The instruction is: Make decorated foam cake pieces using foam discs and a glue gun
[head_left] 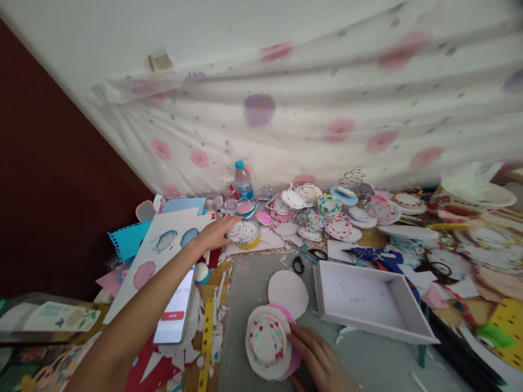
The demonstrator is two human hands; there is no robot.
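Note:
My left hand point(218, 232) reaches to the back of the table, its fingers closed on the edge of a small white paper hat with coloured dots point(244, 231). A yellow-edged round piece point(250, 244) lies under that hat. Near the front of the grey cutting mat point(245, 283), my right hand point(316, 356) grips the right edge of a white paper hat point(267, 340) trimmed with red and turquoise bits. Pink paper shows beneath this hat. A plain white paper disc point(288, 294) lies just behind it on the mat.
A shallow white box point(368, 299) sits right of the mat, with a blue glue gun point(376, 256) behind it. Black-handled scissors point(299, 264) lie at the mat's back edge. Many decorated hats point(310, 212) crowd the back. A phone point(175, 310) and yellow ruler point(206, 343) are left.

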